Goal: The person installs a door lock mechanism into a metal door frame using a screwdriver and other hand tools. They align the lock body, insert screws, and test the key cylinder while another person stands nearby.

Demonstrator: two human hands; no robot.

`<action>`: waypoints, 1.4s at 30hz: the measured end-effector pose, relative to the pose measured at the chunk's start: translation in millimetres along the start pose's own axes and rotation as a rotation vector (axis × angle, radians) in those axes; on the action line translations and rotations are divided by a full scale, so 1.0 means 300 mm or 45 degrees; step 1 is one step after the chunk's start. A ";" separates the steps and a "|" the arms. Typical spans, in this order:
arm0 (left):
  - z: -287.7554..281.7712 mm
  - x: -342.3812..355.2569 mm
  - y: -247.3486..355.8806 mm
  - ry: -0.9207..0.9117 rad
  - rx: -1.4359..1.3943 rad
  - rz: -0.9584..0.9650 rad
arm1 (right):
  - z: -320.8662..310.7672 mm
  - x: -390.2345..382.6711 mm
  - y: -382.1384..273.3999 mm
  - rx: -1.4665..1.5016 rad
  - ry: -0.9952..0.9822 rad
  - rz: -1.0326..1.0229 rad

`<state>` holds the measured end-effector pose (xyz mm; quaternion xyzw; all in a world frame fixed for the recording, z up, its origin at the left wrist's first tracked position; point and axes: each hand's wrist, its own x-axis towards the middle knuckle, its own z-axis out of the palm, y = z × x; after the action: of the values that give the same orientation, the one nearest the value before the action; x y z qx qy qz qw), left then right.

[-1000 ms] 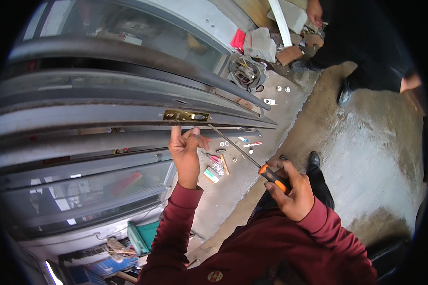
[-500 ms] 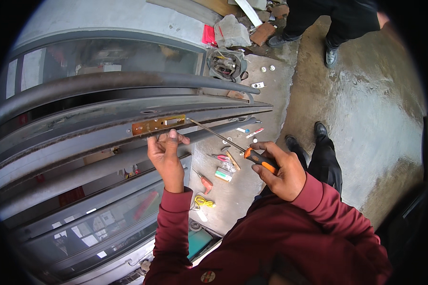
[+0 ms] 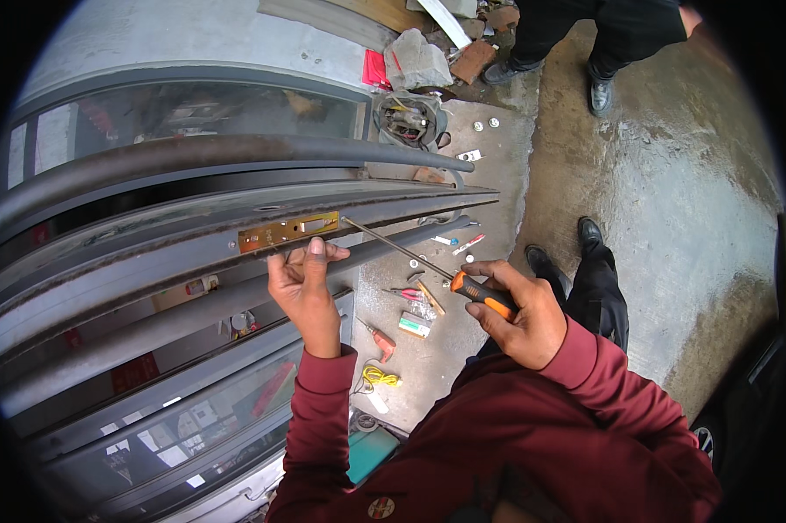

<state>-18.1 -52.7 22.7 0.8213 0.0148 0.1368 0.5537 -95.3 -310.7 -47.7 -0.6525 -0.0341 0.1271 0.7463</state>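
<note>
My right hand (image 3: 528, 322) is wrapped round the orange and black handle of a screwdriver (image 3: 484, 295). Its long shaft reaches left, and the tip meets a screw at the right end of a brass lock plate (image 3: 275, 234). That plate is set into the narrow edge of a grey metal door (image 3: 158, 261). Just under the plate is my left hand (image 3: 308, 288), its fingers curled and the thumb tip up against the plate's lower edge. Whether something small sits between those fingers is hidden.
Below on the concrete lie a hammer (image 3: 428, 295), red pliers (image 3: 406, 294), a red drill (image 3: 380, 342) with yellow cord (image 3: 380, 376), and a small box (image 3: 414, 324). A tool bag (image 3: 410, 120) sits near rubble. Dark-clothed people (image 3: 595, 296) stand to the right and far right.
The view has shifted slightly. Both hands keep nearly the same pose, and the screwdriver tip stays at the plate's right end.
</note>
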 end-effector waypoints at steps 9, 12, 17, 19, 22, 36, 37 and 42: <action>0.015 -0.005 0.008 0.080 0.059 -0.014 | -0.063 0.056 -0.007 -0.225 -0.015 -0.140; 0.030 -0.005 0.012 0.109 0.079 0.022 | -0.115 0.101 -0.020 0.490 -0.244 0.575; 0.051 -0.009 0.019 0.193 0.069 -0.012 | -0.108 0.148 -0.050 -0.318 -0.064 -0.389; 0.057 -0.010 0.024 0.208 0.051 -0.022 | -0.110 0.129 -0.057 -0.692 -0.159 -0.431; 0.071 -0.018 0.029 0.254 -0.003 -0.046 | -0.118 0.124 -0.054 -0.810 -0.347 -0.301; 0.091 -0.024 0.006 0.364 -0.062 -0.062 | -0.150 0.195 -0.086 -0.420 -0.421 -0.142; 0.095 -0.025 0.006 0.371 -0.067 -0.061 | -0.143 0.206 -0.089 -0.335 -0.405 -0.153; 0.106 -0.020 0.014 0.385 -0.094 -0.071 | -0.175 0.222 -0.155 -0.568 -0.594 -0.012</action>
<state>-16.8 -84.3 14.1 0.7696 0.1156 0.2438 0.5787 -12.9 -351.2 -17.4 -0.7532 -0.2343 0.2590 0.5575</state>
